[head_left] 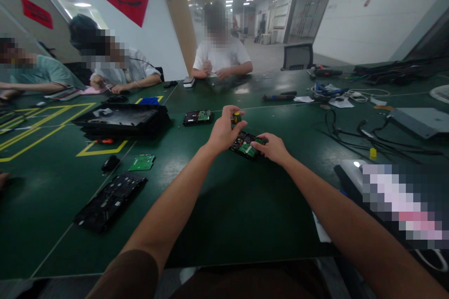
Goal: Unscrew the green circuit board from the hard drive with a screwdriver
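In the middle of the green table lies a hard drive (247, 150), its green circuit board facing up. My left hand (226, 130) is closed round a screwdriver with a yellow and black handle (237, 117), held over the drive. The screwdriver's tip is hidden, so I cannot tell whether it touches a screw. My right hand (271, 148) grips the drive's right end, thumb on top beside the board. A second hard drive (197, 117) rests on the table beyond my left hand.
To the left stand a stack of black trays (121, 120), a loose green circuit board (142, 162) and a black plastic housing (111, 200). Cables (365, 135), a grey metal box (421, 121) and a pixelated object (403, 201) occupy the right. Several people sit across the table.
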Available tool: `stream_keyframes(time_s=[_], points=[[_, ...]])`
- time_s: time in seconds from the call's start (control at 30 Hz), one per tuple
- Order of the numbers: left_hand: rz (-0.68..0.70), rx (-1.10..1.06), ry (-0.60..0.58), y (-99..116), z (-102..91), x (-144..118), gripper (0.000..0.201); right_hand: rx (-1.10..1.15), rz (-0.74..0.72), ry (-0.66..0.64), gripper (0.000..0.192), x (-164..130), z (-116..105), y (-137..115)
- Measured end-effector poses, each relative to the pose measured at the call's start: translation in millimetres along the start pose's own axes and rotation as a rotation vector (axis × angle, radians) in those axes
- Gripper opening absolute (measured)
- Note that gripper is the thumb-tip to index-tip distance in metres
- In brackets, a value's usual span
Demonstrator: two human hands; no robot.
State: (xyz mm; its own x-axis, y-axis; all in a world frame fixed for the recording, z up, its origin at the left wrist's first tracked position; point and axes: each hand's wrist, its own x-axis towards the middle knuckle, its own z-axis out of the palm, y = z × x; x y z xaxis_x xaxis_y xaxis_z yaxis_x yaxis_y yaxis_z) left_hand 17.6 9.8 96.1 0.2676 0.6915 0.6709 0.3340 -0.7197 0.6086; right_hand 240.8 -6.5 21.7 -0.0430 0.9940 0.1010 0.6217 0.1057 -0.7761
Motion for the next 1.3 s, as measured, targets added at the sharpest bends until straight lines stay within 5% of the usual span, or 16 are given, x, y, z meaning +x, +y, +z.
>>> stream_keyframes(time_s=[0.13, 0.3, 0.5, 0.93, 1.3], points=[[0.045, 0.119, -0.072, 9, -8.4, 3, 0.029, -0.031, 0.000, 0.002, 0.046, -1, -1, -2], [0.126, 0.284, -0.027, 10, -16.7, 8, 0.033, -0.068, 0.006, 0.005, 0.047, 0, -1, -4], [0.045, 0.401, -0.109, 13, -16.0, 7, 0.037, -0.068, 0.016, 0.005, 0.047, 0, -1, -4], [-0.001, 0.029, -0.045, 3, -5.3, 1, 0.040, -0.021, 0.031, 0.003, 0.047, -1, 0, -4], [0.080, 0.217, -0.070, 10, -19.4, 9, 0.037, -0.069, 0.014, 0.012, 0.048, -4, -2, -10]])
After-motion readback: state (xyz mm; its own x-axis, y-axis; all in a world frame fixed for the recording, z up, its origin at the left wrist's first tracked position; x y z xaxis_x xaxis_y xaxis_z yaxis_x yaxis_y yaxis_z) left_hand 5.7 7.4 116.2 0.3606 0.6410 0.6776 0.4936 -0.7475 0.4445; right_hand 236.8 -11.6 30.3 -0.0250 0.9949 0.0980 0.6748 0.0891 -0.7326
